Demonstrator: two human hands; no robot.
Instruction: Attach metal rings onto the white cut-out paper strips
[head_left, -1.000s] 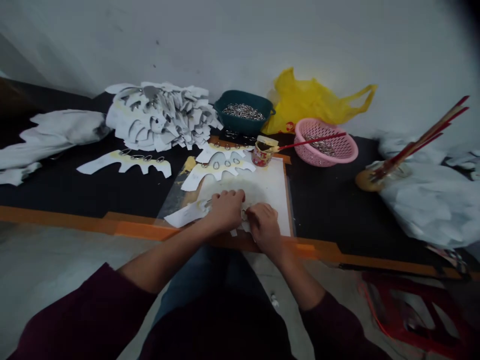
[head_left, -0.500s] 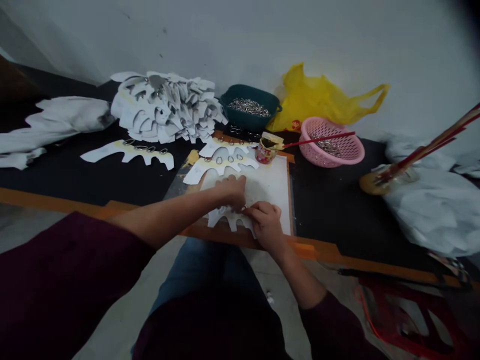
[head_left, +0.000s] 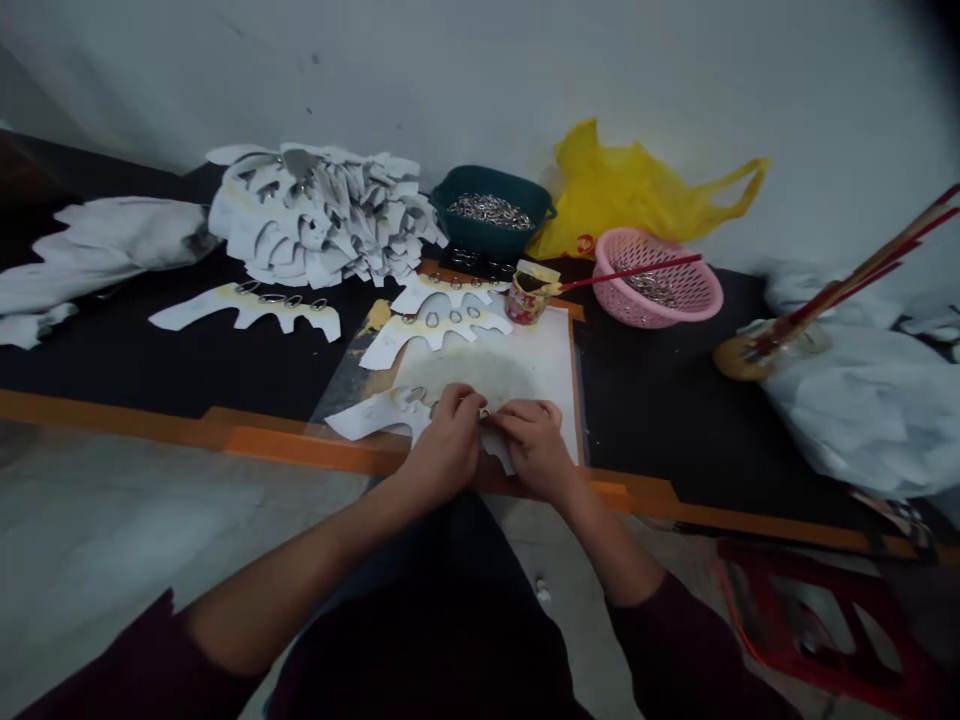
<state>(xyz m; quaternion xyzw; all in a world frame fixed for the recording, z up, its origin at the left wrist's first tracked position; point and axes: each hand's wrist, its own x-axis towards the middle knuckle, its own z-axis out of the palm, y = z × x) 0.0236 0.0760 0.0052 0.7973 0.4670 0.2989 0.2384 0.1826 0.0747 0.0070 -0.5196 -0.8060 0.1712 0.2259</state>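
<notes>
My left hand and my right hand meet at the near edge of a white work board. Both are closed in a pinch on a white cut-out piece that lies across the board's front. A small metal ring shows between the fingertips. Two more cut-out pieces with rings lie at the far end of the board. A small glue pot with a red-handled brush stands at the board's far right corner.
A heap of white cut-outs is at the back left, one loose piece in front of it. Behind the board stand a green basket of rings, a pink basket and a yellow bag. Red sticks lie right.
My left hand has drawn back from the middle of the board to its near edge, beside my right hand. The cut-out piece has shifted left under the hands.
</notes>
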